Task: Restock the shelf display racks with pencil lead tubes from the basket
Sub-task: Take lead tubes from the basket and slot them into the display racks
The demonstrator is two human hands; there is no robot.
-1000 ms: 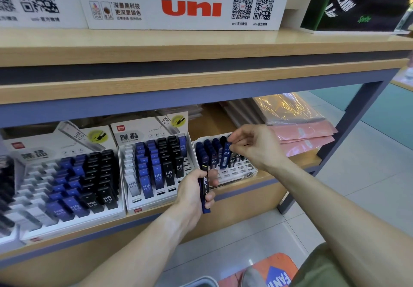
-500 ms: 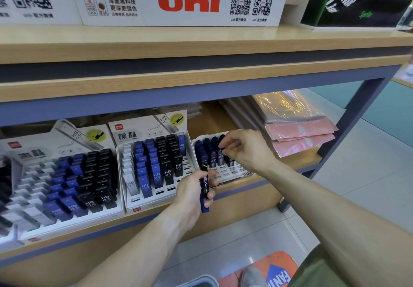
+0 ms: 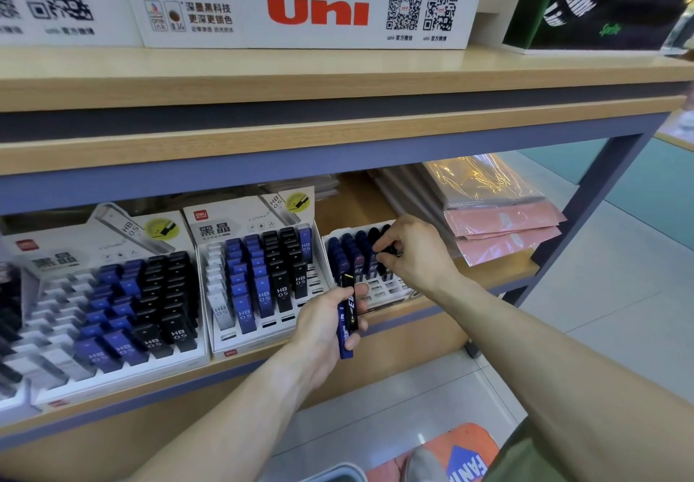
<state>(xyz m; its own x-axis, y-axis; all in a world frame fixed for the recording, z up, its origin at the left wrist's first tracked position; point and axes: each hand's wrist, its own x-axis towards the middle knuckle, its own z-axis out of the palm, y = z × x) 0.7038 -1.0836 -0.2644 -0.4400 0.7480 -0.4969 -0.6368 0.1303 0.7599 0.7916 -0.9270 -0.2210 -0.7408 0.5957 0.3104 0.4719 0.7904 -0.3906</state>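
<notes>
On the lower shelf [image 3: 443, 312], at about one o'clock from your left hand [image 3: 330, 325], your right hand [image 3: 415, 252] pinches a dark pencil lead tube [image 3: 386, 249] over the small white rack [image 3: 379, 290], apparently seating it in a rear slot. Your left hand grips a few spare tubes [image 3: 347, 318] upright just below the rack, likely so the next one is within quick reach. Your right fingers hide the slot and the tube's lower end, so you cannot tell if it is seated. Down at six o'clock, a grey rim [image 3: 338, 472], possibly the basket, is cut off.
</notes>
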